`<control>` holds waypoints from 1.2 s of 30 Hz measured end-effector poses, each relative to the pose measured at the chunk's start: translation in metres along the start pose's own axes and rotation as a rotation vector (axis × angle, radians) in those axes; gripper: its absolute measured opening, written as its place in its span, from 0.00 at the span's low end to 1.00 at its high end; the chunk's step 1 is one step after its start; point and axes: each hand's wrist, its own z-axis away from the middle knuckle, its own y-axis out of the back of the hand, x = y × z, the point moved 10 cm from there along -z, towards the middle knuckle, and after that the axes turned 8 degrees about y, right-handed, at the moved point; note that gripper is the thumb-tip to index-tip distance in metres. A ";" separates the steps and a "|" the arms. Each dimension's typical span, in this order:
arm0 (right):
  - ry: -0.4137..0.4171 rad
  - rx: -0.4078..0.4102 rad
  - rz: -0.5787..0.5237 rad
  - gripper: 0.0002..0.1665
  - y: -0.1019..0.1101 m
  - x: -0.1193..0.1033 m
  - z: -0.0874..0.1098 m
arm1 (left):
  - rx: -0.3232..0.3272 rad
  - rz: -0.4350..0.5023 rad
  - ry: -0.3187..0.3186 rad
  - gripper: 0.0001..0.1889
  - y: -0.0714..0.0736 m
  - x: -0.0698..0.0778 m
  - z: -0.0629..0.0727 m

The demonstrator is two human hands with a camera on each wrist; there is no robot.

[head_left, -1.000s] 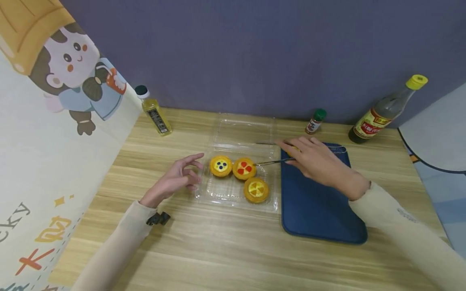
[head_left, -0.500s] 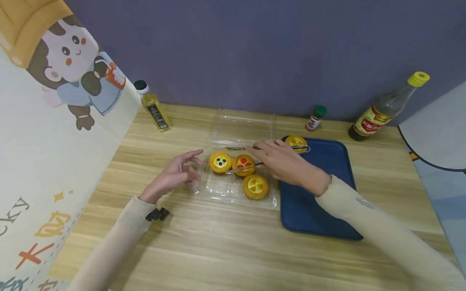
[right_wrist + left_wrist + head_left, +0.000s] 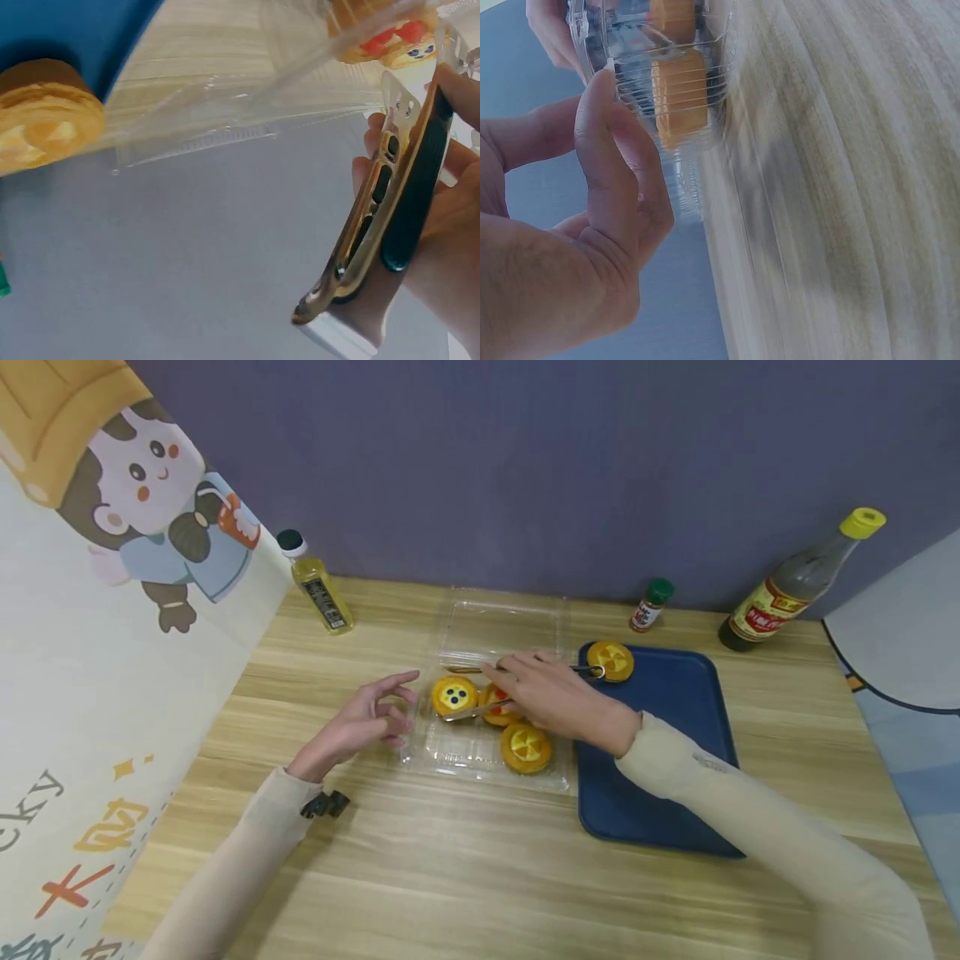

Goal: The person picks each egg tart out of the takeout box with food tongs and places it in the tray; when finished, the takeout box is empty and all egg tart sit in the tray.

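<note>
My right hand holds metal tongs with dark grip inserts, reaching left over the clear plastic container. The tong arms stand spread, one before and one behind the blue-dotted egg tart. Beneath the hand sits a red-topped tart, partly covered. A yellow-topped tart lies at the container's front right. My left hand is at the container's left edge, fingers loosely bent; in the left wrist view its thumb tip appears to meet the clear wall.
A blue tray right of the container bears another yellow-topped tart in its back left corner. Along the wall stand an oil bottle, a green-capped spice jar and a yellow-capped sauce bottle. The container's lid lies folded back.
My right hand has moved left with the tongs, from the tray to over the container, uncovering the tart on the tray. The left hand stays nearly where it was.
</note>
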 end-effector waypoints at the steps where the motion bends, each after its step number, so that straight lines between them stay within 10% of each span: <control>1: -0.004 -0.013 -0.001 0.40 -0.001 0.000 -0.002 | -0.002 0.000 0.000 0.50 0.000 0.000 0.000; 36: 0.103 -0.129 -0.006 0.36 -0.010 -0.026 -0.014 | -0.002 -0.011 0.010 0.50 -0.001 0.000 0.000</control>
